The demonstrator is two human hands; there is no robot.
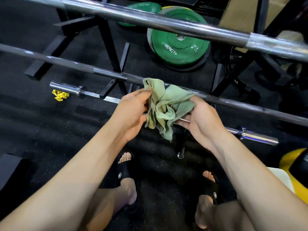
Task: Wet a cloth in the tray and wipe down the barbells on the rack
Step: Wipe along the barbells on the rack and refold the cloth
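Observation:
A crumpled pale green cloth (164,105) hangs between my two hands in the middle of the view. My left hand (131,112) pinches its left edge with fingers and thumb. My right hand (200,119) grips its right side. Just behind the cloth runs a dark barbell (100,71) on the rack, slanting down to the right. A thicker chrome barbell (166,22) crosses higher up. A third chrome barbell (253,135) lies lower, partly hidden by my hands. No tray is in view.
Green weight plates (179,45) lean on the black rubber floor behind the black rack frame (113,52). A yellow collar clip (60,95) lies on the floor at left. A yellow object (293,165) sits at the right edge. My sandalled feet are below.

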